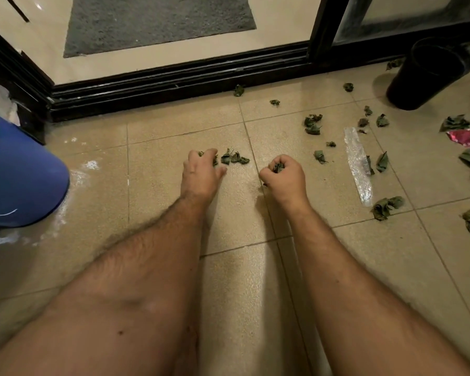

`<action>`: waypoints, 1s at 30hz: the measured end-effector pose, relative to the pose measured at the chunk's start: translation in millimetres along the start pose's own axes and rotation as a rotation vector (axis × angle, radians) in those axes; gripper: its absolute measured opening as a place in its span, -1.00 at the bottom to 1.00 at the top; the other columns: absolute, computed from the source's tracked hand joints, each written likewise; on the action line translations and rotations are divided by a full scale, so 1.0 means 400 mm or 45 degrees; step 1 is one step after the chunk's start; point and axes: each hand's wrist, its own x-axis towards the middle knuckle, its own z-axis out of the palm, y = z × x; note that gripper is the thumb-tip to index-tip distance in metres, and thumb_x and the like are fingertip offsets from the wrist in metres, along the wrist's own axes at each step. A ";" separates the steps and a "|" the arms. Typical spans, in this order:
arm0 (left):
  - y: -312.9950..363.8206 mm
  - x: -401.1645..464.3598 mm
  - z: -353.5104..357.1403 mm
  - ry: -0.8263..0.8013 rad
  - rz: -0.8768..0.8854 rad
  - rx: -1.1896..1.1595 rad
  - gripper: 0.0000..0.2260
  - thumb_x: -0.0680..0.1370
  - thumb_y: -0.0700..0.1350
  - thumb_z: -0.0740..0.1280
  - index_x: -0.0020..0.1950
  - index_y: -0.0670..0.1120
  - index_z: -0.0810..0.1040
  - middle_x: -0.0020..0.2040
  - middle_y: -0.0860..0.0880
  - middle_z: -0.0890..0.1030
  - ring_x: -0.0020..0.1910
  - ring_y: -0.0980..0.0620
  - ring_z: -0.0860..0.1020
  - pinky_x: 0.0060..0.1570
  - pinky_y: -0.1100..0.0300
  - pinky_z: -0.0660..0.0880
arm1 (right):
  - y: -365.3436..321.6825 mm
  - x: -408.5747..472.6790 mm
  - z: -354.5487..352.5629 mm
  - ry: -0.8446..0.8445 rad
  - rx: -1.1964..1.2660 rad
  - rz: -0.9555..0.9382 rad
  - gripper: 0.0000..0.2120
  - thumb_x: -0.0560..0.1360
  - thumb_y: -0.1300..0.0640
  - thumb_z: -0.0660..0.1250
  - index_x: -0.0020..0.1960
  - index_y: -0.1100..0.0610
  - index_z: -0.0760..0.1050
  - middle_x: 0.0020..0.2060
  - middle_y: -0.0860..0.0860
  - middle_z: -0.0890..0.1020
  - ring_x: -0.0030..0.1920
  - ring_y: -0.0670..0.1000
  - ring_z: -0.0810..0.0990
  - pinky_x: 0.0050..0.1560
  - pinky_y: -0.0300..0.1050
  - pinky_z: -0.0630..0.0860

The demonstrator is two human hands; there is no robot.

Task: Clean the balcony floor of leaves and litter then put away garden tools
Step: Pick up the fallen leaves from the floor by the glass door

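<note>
Both hands reach down to the beige tiled balcony floor (174, 207). My left hand (201, 172) has its fingers curled over a few dry green leaves, and more leaves (235, 158) lie just right of its fingertips. My right hand (282, 175) is a fist gripping a clump of leaves (277, 167) that pokes out between the fingers. Several crumpled leaves (313, 124) are scattered over the tiles to the right. A clear plastic wrapper strip (358, 164) and a red wrapper (463, 138) lie among them.
A blue container (22, 177) with white powder around its base stands at the left. A black cylindrical bin (429, 77) stands at the upper right. The black sliding-door track (174, 82) runs across the far side, with a grey mat (158, 20) beyond it.
</note>
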 end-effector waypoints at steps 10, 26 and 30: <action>-0.040 -0.009 -0.018 0.275 -0.197 -0.300 -0.88 0.60 -0.12 0.32 0.11 -0.06 0.59 0.05 -0.03 0.64 -0.01 0.06 0.54 -0.08 0.23 0.40 | -0.053 0.116 0.155 -0.148 -0.837 -0.222 -0.75 0.56 0.12 0.38 0.23 0.03 0.56 0.05 0.01 0.65 0.07 0.05 0.60 0.04 -0.06 0.50; 0.095 0.075 0.041 -0.036 0.101 0.133 -0.60 0.54 0.08 0.42 0.31 -0.03 0.50 0.21 -0.12 0.46 0.16 -0.10 0.49 0.03 0.10 0.44 | 0.041 0.034 -0.038 -0.009 -0.086 0.110 -0.83 0.35 0.25 0.42 -0.30 0.06 0.47 -0.32 0.05 0.63 -0.22 0.15 0.66 -0.21 0.07 0.63; 0.086 0.049 0.049 0.064 0.128 0.152 -0.85 0.63 -0.09 0.30 0.15 -0.11 0.57 0.06 -0.09 0.56 0.01 -0.04 0.52 -0.06 0.13 0.45 | 0.035 0.044 -0.070 0.038 0.287 0.253 -0.84 0.46 0.31 0.38 -0.14 0.07 0.50 -0.25 0.09 0.62 -0.40 -0.04 0.59 -0.55 -0.25 0.38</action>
